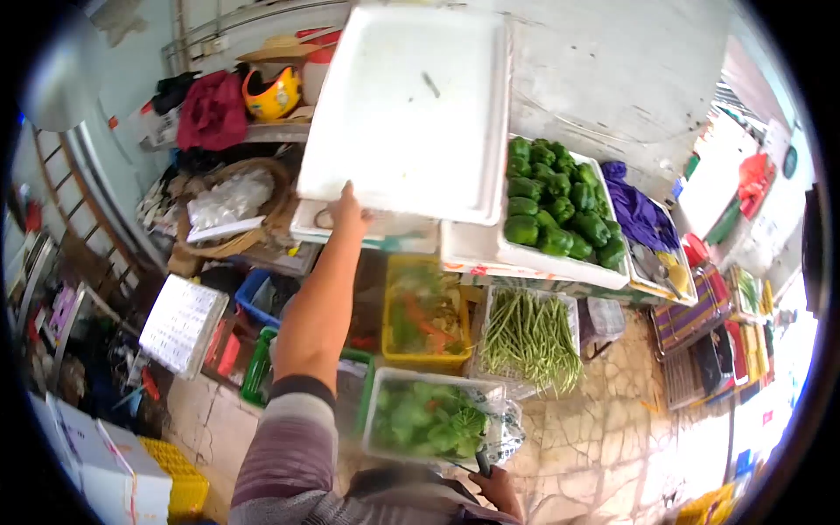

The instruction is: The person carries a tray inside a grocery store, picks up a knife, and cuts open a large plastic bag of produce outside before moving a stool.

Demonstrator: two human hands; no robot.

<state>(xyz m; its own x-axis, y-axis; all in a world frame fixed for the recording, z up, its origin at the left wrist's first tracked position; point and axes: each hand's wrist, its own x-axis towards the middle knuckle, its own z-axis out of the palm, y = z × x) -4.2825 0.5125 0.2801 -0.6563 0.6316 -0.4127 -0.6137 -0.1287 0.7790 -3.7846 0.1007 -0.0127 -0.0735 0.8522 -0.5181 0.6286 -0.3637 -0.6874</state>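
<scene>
Lying to the left of the white foam tray (411,131), a woven basket (280,188) was seen, and an orange helmet (273,93) was set beyond it, nearer the tray. The tray itself was found above a foam box (304,229); its near left edge was gripped by the left hand (347,213), closed narrowly on the rim. Whether its weight was borne by that hand alone or partly from beneath could not be told. Since so broad a piece was held at one place, it was judged best kept steady, with the rim gripped firmly but not crushed, as foam could snap. Below the tray, a yellow crate (424,357) and leafy greens (429,418) were placed. Low and right of the tray, a dark-handled tool (482,461) was held in the right hand (497,487); it was best pointed away from the body, or set down so that a second grip could be given. Long beans (529,337) were laid below and right of the tray; green peppers (560,201) were piled just beside its right edge, where care was needed against knocking.
</scene>
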